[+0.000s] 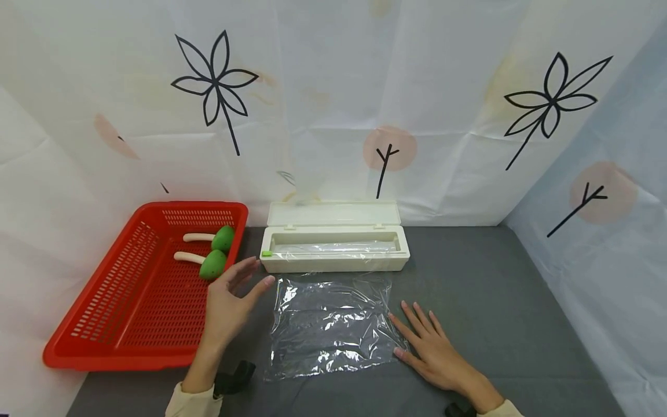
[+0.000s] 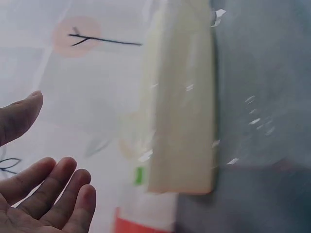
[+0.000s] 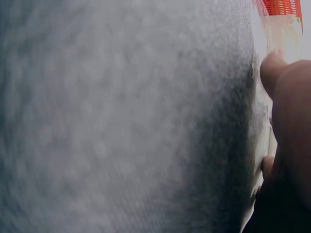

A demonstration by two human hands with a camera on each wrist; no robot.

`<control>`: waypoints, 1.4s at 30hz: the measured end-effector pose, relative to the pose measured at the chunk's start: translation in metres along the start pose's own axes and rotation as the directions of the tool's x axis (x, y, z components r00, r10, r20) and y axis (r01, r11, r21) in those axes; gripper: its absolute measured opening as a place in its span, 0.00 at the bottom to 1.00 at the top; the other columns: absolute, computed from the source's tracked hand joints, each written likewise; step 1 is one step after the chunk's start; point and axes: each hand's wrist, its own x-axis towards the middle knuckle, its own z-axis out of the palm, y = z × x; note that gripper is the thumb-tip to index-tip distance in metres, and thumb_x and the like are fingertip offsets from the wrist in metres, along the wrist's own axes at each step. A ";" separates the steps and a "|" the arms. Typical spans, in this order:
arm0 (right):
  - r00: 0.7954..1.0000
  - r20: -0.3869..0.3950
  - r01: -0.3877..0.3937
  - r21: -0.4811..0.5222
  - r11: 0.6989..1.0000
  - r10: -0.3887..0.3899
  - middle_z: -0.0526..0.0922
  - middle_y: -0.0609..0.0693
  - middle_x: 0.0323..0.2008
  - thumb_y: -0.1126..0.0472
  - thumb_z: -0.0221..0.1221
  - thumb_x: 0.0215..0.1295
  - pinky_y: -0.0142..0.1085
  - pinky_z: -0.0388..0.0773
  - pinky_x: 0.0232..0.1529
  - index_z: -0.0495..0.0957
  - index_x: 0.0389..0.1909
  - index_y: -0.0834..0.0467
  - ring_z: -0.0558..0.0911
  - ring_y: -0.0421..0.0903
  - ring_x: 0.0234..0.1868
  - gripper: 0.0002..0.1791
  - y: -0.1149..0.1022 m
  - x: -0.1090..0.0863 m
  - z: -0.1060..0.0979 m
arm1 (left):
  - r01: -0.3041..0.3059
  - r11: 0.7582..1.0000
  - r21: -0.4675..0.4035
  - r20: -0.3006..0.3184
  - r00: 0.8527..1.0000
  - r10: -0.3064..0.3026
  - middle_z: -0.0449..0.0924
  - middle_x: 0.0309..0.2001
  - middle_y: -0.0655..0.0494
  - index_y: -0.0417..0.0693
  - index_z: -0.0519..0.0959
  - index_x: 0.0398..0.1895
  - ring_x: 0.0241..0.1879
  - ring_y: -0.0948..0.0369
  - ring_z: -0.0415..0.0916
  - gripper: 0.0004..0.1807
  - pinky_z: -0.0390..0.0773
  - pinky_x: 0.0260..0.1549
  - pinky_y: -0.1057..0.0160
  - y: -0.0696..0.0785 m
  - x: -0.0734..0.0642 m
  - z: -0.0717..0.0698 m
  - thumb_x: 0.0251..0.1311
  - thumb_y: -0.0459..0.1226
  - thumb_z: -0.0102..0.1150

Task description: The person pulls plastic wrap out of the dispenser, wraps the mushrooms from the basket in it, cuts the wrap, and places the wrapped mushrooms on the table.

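Observation:
A sheet of clear plastic wrap (image 1: 333, 324) lies spread on the grey table, reaching up to the front of a white wrap dispenser box (image 1: 333, 264). The box's lid (image 1: 333, 214) stands raised, and a roll of wrap (image 1: 344, 247) shows inside. My left hand (image 1: 229, 307) hovers between the red basket and the wrap, thumb and fingers spread apart, holding nothing; the left wrist view shows the same empty hand (image 2: 53, 194) near the box. My right hand (image 1: 429, 350) lies flat with fingers spread, thumb and index finger touching the wrap's right edge.
A red plastic basket (image 1: 156, 359) stands at the left, with two green-capped toy mushrooms (image 1: 212, 264) with pale stems inside. A small green slider (image 1: 267, 253) sits on the box's left end. White printed cloth (image 1: 323, 87) hangs behind and at the sides.

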 end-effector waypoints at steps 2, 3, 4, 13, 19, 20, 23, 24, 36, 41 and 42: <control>1.000 0.003 -0.013 0.002 1.000 0.013 0.53 0.60 0.79 0.44 0.56 0.75 0.66 0.41 0.70 0.61 0.79 0.47 0.49 0.66 0.78 0.35 -0.001 0.000 0.000 | -0.015 0.999 0.029 -0.012 1.000 0.016 0.82 0.56 0.42 0.37 0.78 0.61 0.58 0.49 0.79 0.29 0.73 0.59 0.66 0.006 0.006 -0.011 0.57 0.35 0.75; 1.000 0.006 -0.019 0.004 1.000 0.019 0.52 0.60 0.79 0.45 0.56 0.75 0.65 0.41 0.70 0.61 0.78 0.47 0.49 0.66 0.78 0.35 -0.001 0.000 0.001 | -0.020 0.999 0.043 -0.020 1.000 0.021 0.82 0.56 0.42 0.37 0.78 0.62 0.58 0.48 0.79 0.29 0.73 0.59 0.68 0.008 0.010 -0.017 0.58 0.36 0.75; 1.000 0.011 -0.026 0.003 1.000 0.026 0.52 0.60 0.79 0.45 0.56 0.75 0.65 0.40 0.71 0.60 0.79 0.47 0.48 0.66 0.78 0.34 -0.001 0.000 0.001 | -0.021 0.998 0.063 -0.026 0.999 0.022 0.82 0.57 0.42 0.38 0.77 0.63 0.58 0.48 0.79 0.29 0.73 0.58 0.69 0.010 0.013 -0.023 0.58 0.36 0.74; 0.997 0.049 -0.057 0.008 0.998 0.057 0.49 0.59 0.80 0.44 0.55 0.76 0.63 0.36 0.72 0.60 0.79 0.48 0.44 0.64 0.79 0.35 0.000 0.000 0.003 | -0.013 0.985 0.171 0.046 0.999 0.005 0.76 0.63 0.39 0.41 0.71 0.71 0.62 0.41 0.74 0.34 0.70 0.47 0.81 -0.003 0.056 -0.082 0.65 0.43 0.68; 0.999 0.031 -0.038 -0.002 0.999 0.038 0.50 0.60 0.80 0.44 0.55 0.76 0.64 0.37 0.71 0.61 0.78 0.48 0.46 0.65 0.79 0.34 0.000 0.000 0.003 | 0.016 0.970 0.242 0.139 0.989 -0.051 0.74 0.65 0.36 0.41 0.69 0.72 0.64 0.44 0.73 0.34 0.71 0.46 0.80 -0.039 0.084 -0.113 0.68 0.47 0.64; 0.999 0.027 -0.033 -0.001 0.999 0.033 0.50 0.61 0.79 0.44 0.55 0.76 0.64 0.37 0.71 0.61 0.78 0.48 0.46 0.66 0.78 0.34 0.000 0.000 0.003 | 0.025 0.969 0.247 0.157 0.985 -0.065 0.73 0.65 0.35 0.41 0.69 0.73 0.64 0.43 0.72 0.35 0.71 0.45 0.81 -0.046 0.088 -0.117 0.68 0.48 0.64; 1.000 0.003 -0.012 0.000 1.000 0.012 0.52 0.62 0.79 0.45 0.55 0.75 0.63 0.38 0.71 0.62 0.78 0.49 0.48 0.67 0.78 0.34 0.000 0.000 0.004 | 0.060 0.967 0.249 0.200 0.973 -0.112 0.71 0.67 0.33 0.39 0.67 0.74 0.65 0.38 0.69 0.37 0.71 0.41 0.83 -0.065 0.096 -0.127 0.68 0.49 0.64; 1.000 -0.007 -0.004 0.002 1.000 0.004 0.52 0.62 0.79 0.45 0.55 0.75 0.63 0.38 0.71 0.63 0.77 0.50 0.48 0.67 0.78 0.34 0.000 0.000 0.004 | 0.076 0.965 0.253 0.207 0.970 -0.131 0.70 0.68 0.33 0.39 0.66 0.74 0.66 0.36 0.68 0.38 0.71 0.40 0.83 -0.070 0.098 -0.130 0.68 0.49 0.63; 0.999 0.025 -0.034 -0.010 0.999 0.034 0.51 0.60 0.79 0.44 0.56 0.75 0.64 0.39 0.71 0.62 0.78 0.48 0.48 0.66 0.78 0.35 -0.003 0.000 0.002 | 0.202 0.926 0.320 0.228 0.932 -0.282 0.64 0.70 0.29 0.33 0.62 0.75 0.67 0.31 0.62 0.40 0.69 0.58 0.35 -0.127 0.109 -0.140 0.71 0.50 0.60; 0.998 0.038 -0.042 -0.001 0.999 0.042 0.50 0.59 0.80 0.44 0.56 0.75 0.62 0.38 0.72 0.61 0.78 0.48 0.47 0.65 0.79 0.35 -0.003 0.000 0.001 | 0.166 0.912 0.374 0.261 0.925 -0.276 0.66 0.67 0.25 0.29 0.63 0.73 0.65 0.28 0.63 0.38 0.69 0.56 0.32 -0.139 0.110 -0.141 0.71 0.45 0.62; 0.998 0.039 -0.044 0.000 0.999 0.044 0.50 0.59 0.80 0.44 0.56 0.75 0.62 0.37 0.72 0.61 0.78 0.48 0.46 0.65 0.79 0.35 -0.003 0.000 0.001 | 0.150 0.909 0.388 0.268 0.925 -0.268 0.67 0.65 0.24 0.28 0.63 0.72 0.64 0.28 0.63 0.37 0.69 0.55 0.31 -0.141 0.110 -0.140 0.71 0.44 0.62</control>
